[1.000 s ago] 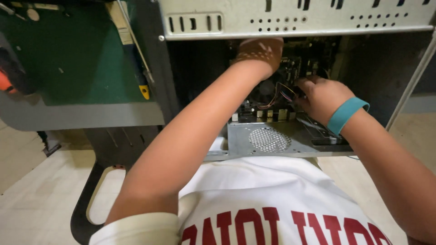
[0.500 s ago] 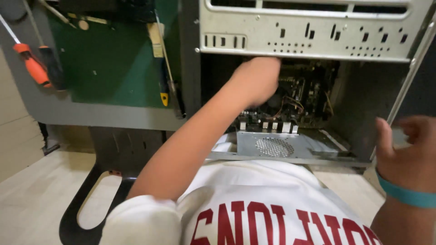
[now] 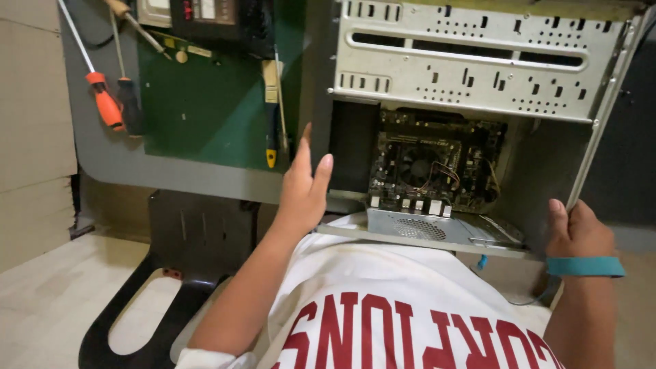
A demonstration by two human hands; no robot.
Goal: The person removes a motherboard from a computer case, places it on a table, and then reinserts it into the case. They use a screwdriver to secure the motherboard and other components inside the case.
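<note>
hands bracket the open pc case point(image 3: 478, 61) on the counter: left hand point(image 3: 304, 188) spread flat against its side, right hand point(image 3: 581, 229) clamped on the opposite edge. steady even grip keeps it from tipping.

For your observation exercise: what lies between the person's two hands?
In the head view, the open computer case with its circuit board lies between left hand and right hand.

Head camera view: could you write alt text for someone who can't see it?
A person's two bare hands grip the sides of an open computer case, the left hand on its left edge and the right hand on its right edge, exposing the motherboard. Screwdrivers lie on a green mat to the left.
</note>
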